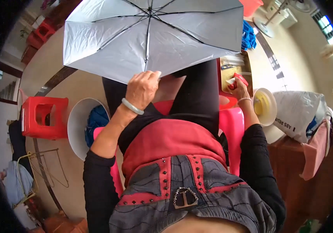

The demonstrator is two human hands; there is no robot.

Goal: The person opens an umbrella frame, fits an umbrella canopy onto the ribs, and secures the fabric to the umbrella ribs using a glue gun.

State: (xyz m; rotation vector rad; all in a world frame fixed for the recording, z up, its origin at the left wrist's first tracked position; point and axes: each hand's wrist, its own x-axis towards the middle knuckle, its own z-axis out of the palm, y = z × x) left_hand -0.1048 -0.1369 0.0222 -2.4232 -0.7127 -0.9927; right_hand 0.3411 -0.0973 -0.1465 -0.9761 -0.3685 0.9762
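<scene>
An opened umbrella (116,42), silver-grey inside with dark metal ribs, spreads across the top of the view above my knees. My left hand (143,88) is closed on the near rim of its canopy, at the end of one rib. Over on the right, my right hand (239,91) holds a small red tool (241,79) with a whitish part, its exact kind hidden by the fingers. That hand is at the near side of a shallow tray (249,64) containing pale sticks and small items.
Left of me stand a red plastic stool (44,116) and a white bucket (77,130) holding dark blue fabric (97,123). To the right are a white tub (268,120) with something yellow inside, a white sack (300,110) on a brown cabinet (291,163), and a blue bundle (249,35).
</scene>
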